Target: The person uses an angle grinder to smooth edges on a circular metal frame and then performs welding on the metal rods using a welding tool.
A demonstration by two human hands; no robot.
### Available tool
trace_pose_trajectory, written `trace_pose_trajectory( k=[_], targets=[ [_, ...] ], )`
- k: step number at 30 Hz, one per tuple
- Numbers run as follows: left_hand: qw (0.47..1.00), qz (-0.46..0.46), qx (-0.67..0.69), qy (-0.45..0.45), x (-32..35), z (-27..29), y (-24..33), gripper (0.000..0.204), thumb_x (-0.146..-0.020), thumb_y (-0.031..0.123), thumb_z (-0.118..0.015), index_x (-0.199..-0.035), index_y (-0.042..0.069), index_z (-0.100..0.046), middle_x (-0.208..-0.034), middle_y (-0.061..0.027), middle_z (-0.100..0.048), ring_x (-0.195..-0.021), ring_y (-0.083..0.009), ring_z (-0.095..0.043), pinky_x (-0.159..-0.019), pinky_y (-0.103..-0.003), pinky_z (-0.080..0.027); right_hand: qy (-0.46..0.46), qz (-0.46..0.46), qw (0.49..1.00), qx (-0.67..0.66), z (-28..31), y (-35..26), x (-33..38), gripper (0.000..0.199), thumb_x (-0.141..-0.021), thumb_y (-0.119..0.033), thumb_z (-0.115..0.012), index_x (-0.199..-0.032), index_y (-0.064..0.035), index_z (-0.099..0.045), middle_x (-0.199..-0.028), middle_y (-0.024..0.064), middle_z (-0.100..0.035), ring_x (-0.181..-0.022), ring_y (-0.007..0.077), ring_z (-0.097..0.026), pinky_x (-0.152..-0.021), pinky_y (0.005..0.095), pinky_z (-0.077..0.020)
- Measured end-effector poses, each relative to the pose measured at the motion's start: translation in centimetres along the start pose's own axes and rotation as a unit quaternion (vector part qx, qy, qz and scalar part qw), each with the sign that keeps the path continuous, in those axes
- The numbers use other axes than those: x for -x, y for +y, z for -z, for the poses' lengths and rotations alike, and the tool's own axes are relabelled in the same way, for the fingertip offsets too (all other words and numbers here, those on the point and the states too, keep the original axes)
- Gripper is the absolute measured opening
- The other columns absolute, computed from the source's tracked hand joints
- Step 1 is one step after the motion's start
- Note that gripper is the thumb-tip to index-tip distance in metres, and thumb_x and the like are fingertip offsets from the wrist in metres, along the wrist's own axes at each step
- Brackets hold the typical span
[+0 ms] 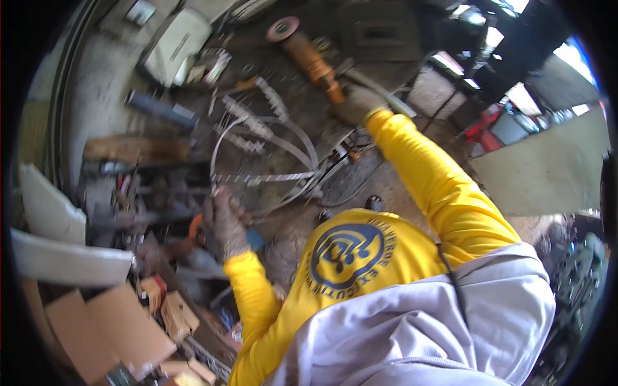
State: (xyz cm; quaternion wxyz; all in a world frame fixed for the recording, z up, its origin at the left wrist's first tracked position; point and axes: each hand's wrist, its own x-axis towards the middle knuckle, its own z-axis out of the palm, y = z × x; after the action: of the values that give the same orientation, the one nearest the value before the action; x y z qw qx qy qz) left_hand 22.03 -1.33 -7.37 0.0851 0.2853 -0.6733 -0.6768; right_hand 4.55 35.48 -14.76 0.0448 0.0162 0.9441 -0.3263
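Far left, white curved panels lean against the wall, and torn cardboard pieces with small boxes lie heaped on the floor at the near left. Just right of them the left hand, in a grimy work glove, is closed around the end of a thin bent metal rod that belongs to the curved metal frame lying on the cluttered surface in the middle of the scene. Pale strips and wires of that frame arc away toward the far right, with a grey tube and a white box beyond it on the far left.

Further right, the right hand, also gloved, is wrapped tight round the body of an orange angle grinder, its disc pointing far and to the left, above the frame. A dark cable runs down across the person's yellow sleeve and grey garment.

The risks, as I judge them: the frame looks springy and is steadied only by one hand, so it could jump or twist if the disc bites. The loose strips and wires near the tool could snag. Sparks could reach the cardboard on the floor. The crowded junk around the frame leaves little room to move the grinder cleanly. At the far right a grey board and red equipment stand well apart.
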Motion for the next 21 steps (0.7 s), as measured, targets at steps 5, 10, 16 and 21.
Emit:
trace_pose_trajectory(
  k=[5, 10, 16, 21],
  targets=[
    [0.984, 0.027, 0.173, 0.009, -0.2, -0.8, 0.6, 0.013, -0.100, 0.033, -0.072, -0.105, 0.023, -0.065, -0.071, 0.0121, -0.054, -0.055, -0.0013, -0.047, -0.042, -0.019, -0.034, -0.063, -0.092, 0.994, -0.015, 3.3, -1.5, 2.3, 0.058, -0.084, -0.052, -0.071, -0.125, -0.0101, -0.072, -0.121, 0.0209, -0.073, -0.116, 0.0365, -0.069, -0.100, 0.0449, -0.0537],
    [0.978, -0.013, 0.205, 0.037, -1.5, -1.3, 1.0, 0.015, -0.101, 0.031, -0.070, -0.108, 0.020, -0.064, -0.070, 0.0113, -0.053, -0.055, 0.0004, -0.045, -0.044, -0.017, -0.033, -0.091, -0.124, 0.988, 0.017, 3.4, -1.1, 1.0, 0.057, -0.082, -0.046, -0.072, -0.128, -0.0116, -0.070, -0.125, 0.0195, -0.072, -0.119, 0.0358, -0.068, -0.101, 0.0432, -0.0535],
    [0.949, -0.010, 0.313, 0.039, 0.8, -1.8, 2.0, 0.010, -0.100, 0.029, -0.068, -0.100, 0.019, -0.067, -0.066, 0.0112, -0.049, -0.053, -0.0030, -0.043, -0.045, -0.021, -0.034, -0.033, -0.064, 0.997, -0.027, 1.3, -0.5, 1.1, 0.057, -0.089, -0.046, -0.070, -0.131, -0.0089, -0.068, -0.131, 0.0204, -0.069, -0.123, 0.0397, -0.065, -0.104, 0.0442, -0.0517],
    [0.957, 0.013, 0.276, 0.086, 0.9, 0.3, 1.6, 0.013, -0.097, 0.033, -0.073, -0.094, 0.022, -0.066, -0.065, 0.0120, -0.052, -0.051, -0.0032, -0.042, -0.046, -0.022, -0.032, -0.057, -0.039, 0.998, 0.001, 2.7, -2.6, 1.9, 0.064, -0.086, -0.050, -0.073, -0.137, -0.0127, -0.064, -0.130, 0.0210, -0.070, -0.126, 0.0376, -0.064, -0.107, 0.0447, -0.0488]
  ],
)
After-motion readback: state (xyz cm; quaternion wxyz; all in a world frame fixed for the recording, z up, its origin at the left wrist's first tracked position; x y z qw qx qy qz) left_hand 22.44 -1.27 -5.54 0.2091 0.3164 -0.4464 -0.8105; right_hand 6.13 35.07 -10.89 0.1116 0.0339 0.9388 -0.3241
